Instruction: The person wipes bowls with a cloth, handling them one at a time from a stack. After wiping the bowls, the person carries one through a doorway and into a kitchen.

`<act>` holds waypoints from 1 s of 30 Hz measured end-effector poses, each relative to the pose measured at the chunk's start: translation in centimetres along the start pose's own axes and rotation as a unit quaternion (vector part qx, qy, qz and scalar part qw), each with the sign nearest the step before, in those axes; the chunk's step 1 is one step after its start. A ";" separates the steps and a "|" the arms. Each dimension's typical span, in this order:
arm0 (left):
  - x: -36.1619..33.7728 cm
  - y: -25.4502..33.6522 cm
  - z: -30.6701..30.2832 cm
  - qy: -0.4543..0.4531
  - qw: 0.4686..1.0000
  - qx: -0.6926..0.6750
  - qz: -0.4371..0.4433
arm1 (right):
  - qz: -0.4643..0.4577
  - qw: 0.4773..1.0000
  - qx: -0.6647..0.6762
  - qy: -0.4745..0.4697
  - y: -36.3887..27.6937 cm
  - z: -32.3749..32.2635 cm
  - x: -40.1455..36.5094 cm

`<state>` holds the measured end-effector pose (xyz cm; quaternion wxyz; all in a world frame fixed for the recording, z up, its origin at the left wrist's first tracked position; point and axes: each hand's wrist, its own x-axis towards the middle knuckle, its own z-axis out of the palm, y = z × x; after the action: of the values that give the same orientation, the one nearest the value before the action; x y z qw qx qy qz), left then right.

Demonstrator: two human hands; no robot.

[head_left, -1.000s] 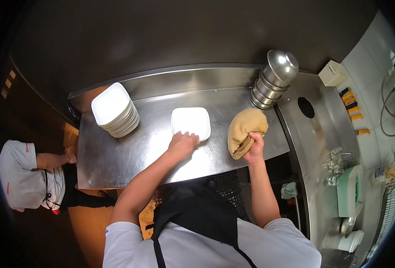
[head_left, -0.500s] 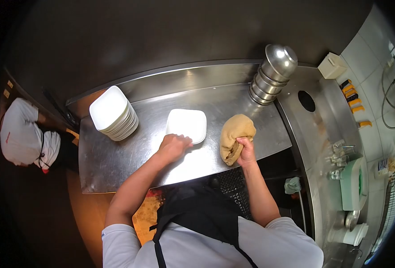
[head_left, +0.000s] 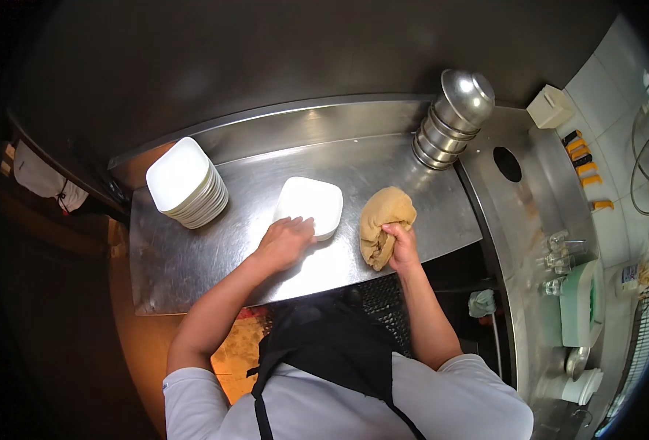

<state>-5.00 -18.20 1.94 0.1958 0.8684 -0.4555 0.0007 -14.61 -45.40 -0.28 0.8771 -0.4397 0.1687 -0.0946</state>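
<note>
My left hand [head_left: 286, 243] is closed on the near left corner of a square white plate [head_left: 308, 199], its fingers over the rim. The plate is on the steel table, and its near side looks thick. I cannot make out whether more than one plate is there. My right hand [head_left: 404, 248] grips a bunched tan cloth [head_left: 385, 209] just right of the plate, with folds bulging above and beside the fingers. To the left stands a tall, slightly leaning stack of similar white plates [head_left: 181, 180].
Stacked steel bowls [head_left: 449, 121] stand at the table's back right. The steel counter [head_left: 511, 235] on the right has a round hole [head_left: 507, 164], glasses [head_left: 558, 253] and a pale green tub [head_left: 581, 302]. Knives with yellow handles [head_left: 585, 169] line the wall. Another person's white clothing [head_left: 42, 176] shows at far left.
The person at far left has moved mostly out of sight. My left hand has shifted slightly at the plate's corner. The tan cloth has moved slightly left with my right hand.
</note>
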 end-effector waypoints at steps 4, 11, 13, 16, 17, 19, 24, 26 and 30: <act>0.0 0.4 -0.1 0.001 1.000 -0.006 0.003 | 0.005 1.000 0.012 -0.001 0.1 -0.1 0.1; 0.4 -0.2 -0.1 -0.119 0.992 0.019 -0.033 | -0.009 1.000 0.001 -0.004 -0.3 0.3 0.3; 0.5 0.4 -1.1 -0.114 0.991 -0.024 -0.059 | -0.033 0.999 -0.018 -0.006 -0.3 0.1 0.5; 0.4 0.3 -0.9 -0.022 0.953 -0.255 -0.164 | -0.111 0.988 -0.111 -0.012 -0.3 0.7 0.4; 0.5 0.6 -0.6 0.013 0.922 -0.348 -0.169 | -0.152 0.974 -0.165 -0.019 -0.6 2.0 -0.3; 1.1 1.6 0.3 0.085 0.831 -0.522 -0.172 | -0.234 0.930 -0.274 -0.076 -0.5 4.9 -1.1; 1.4 5.6 -1.1 0.104 0.894 -0.430 -0.068 | -0.462 0.748 -0.473 -0.052 -3.4 13.1 -0.5; 0.2 7.1 -3.1 0.028 0.882 -0.457 -0.106 | -0.293 0.880 -0.371 -0.038 -5.4 13.1 2.6; 0.3 8.6 -4.2 0.236 0.817 -0.524 -0.043 | -0.268 0.939 -0.214 -0.025 -4.2 12.5 1.5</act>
<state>-10.86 -21.35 8.76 0.7223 0.6269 -0.2891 -0.0419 -8.56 -39.13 9.77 0.7083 -0.6482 0.0384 -0.2770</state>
